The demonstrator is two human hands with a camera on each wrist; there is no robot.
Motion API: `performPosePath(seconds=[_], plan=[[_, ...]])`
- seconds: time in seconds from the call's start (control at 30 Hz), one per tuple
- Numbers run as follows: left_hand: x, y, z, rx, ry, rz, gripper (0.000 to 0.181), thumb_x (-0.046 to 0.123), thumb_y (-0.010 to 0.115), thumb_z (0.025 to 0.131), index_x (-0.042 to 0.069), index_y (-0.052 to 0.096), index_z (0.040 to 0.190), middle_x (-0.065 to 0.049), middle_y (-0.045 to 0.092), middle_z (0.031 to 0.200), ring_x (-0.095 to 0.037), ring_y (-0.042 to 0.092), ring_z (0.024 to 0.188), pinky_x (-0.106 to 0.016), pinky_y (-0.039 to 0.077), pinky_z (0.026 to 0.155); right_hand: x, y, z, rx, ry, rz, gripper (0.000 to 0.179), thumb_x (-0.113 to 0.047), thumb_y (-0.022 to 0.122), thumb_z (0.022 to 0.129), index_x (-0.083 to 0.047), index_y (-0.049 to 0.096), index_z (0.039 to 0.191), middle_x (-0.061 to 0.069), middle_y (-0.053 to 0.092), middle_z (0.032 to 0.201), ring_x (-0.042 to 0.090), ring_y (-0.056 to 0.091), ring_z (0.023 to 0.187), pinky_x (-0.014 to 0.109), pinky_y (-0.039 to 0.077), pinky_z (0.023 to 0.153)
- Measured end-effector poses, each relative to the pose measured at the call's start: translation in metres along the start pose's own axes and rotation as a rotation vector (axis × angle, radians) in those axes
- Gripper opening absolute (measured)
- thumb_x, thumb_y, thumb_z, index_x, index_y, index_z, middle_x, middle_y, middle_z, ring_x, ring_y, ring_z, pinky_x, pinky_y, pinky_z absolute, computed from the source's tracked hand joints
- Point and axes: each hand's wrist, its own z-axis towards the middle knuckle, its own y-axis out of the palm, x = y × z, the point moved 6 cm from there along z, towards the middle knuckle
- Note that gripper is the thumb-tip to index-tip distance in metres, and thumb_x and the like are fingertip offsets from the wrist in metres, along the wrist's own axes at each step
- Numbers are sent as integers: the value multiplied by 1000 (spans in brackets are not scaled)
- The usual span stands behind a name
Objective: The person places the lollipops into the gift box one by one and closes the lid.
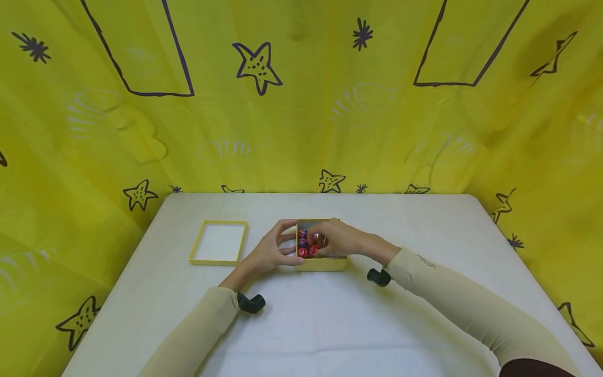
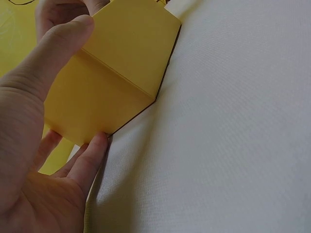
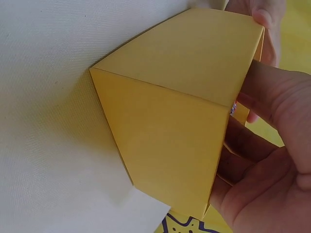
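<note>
A yellow open-topped box [image 1: 322, 265] stands upright on the table. Several shiny round balls in red and purple wrapping [image 1: 303, 242], like wrapped candies, lie along its left side. My left hand [image 1: 271, 247] holds the box at its left end, thumb at the near corner and fingers spread on the left wall, as the left wrist view [image 2: 53, 160] shows. From the right, my right hand [image 1: 340, 238] reaches over the rim with fingers bent down inside the box. A red ball [image 1: 313, 251] lies by its fingertips; the box walls hide whether they pinch anything.
A shallow square lid [image 1: 218, 262] with a yellow rim and white inside lies left of the box. White cloth covers the table [image 1: 320, 324]. Yellow curtains [image 1: 301, 131] with starfish drawings hang behind and at both sides.
</note>
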Motion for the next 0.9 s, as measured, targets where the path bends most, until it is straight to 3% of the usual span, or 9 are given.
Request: performPosePath(seconds=[0.37, 0.53, 0.73, 0.9], plan=[[1, 0, 0, 0, 3, -13, 96, 5, 92, 76, 22, 36, 153, -1, 29, 165, -30, 42, 145, -35, 51, 107, -2, -4, -2, -31, 43, 6, 19, -8, 81, 89, -7, 69, 105, 1, 72, 95, 12, 68, 83, 23, 60, 74], [3, 1, 1, -4, -8, 4, 97, 7, 92, 76, 22, 36, 153, -1, 28, 165, -31, 41, 145, -36, 52, 107, -5, -11, -5, -42, 10, 1, 23, -10, 80, 90, -6, 68, 109, 1, 72, 94, 15, 68, 82, 23, 60, 74], [6, 2, -1, -6, -25, 40, 99, 12, 92, 77, 23, 33, 156, -3, 24, 167, -33, 40, 146, -38, 52, 107, -8, -22, -11, 7, -51, 7, 36, -15, 79, 92, -6, 65, 124, 3, 73, 98, 16, 68, 85, 25, 60, 76], [12, 3, -5, -20, -4, 41, 103, 13, 90, 81, 16, 26, 161, -6, 21, 169, -35, 40, 146, -39, 49, 110, -8, -30, -18, 59, -57, 24, 43, -17, 81, 91, -9, 63, 129, 10, 74, 104, 17, 69, 87, 35, 62, 80]])
